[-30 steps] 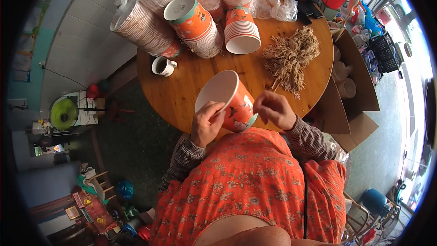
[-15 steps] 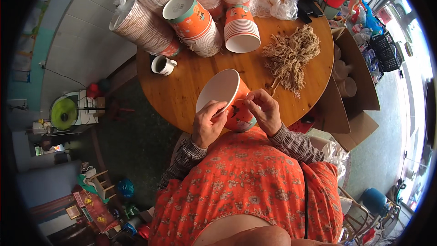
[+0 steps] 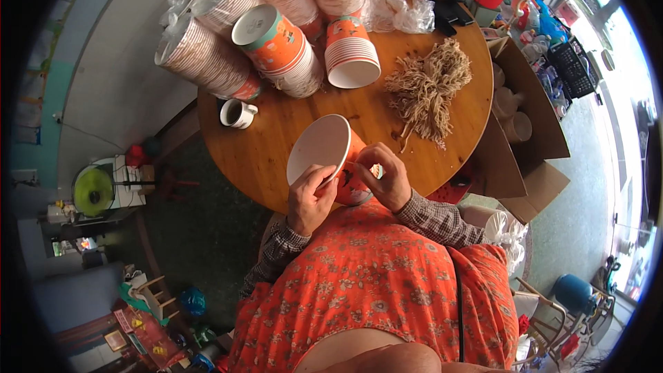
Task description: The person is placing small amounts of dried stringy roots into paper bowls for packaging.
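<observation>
A large orange paper tub [image 3: 319, 146] with a white inside lies tilted on its side at the table's near edge, its mouth facing left and away from me. My left hand [image 3: 309, 202] pinches its rim between thumb and fingers. On the tub's outer side, just past the rim, my right hand [image 3: 388, 178] has thumb and fingertips pressed together. Whatever thin thing they may hold is too small to make out. Beyond, on the table, lies a loose bundle of beige string [image 3: 431, 90].
Tall stacks of paper tubs [image 3: 207, 55] stand on the round wooden table [image 3: 255, 159], with shorter orange stacks [image 3: 352, 55] before them. A white mug [image 3: 238, 114] is at the left, crumpled plastic bags [image 3: 397, 10] at the back. An open cardboard box [image 3: 528, 97] holds tubs at the right.
My right hand has drawn in toward the tub's rim, its fingers now curled closer together. My left hand keeps its grip on the rim. The whole view has shifted slightly.
</observation>
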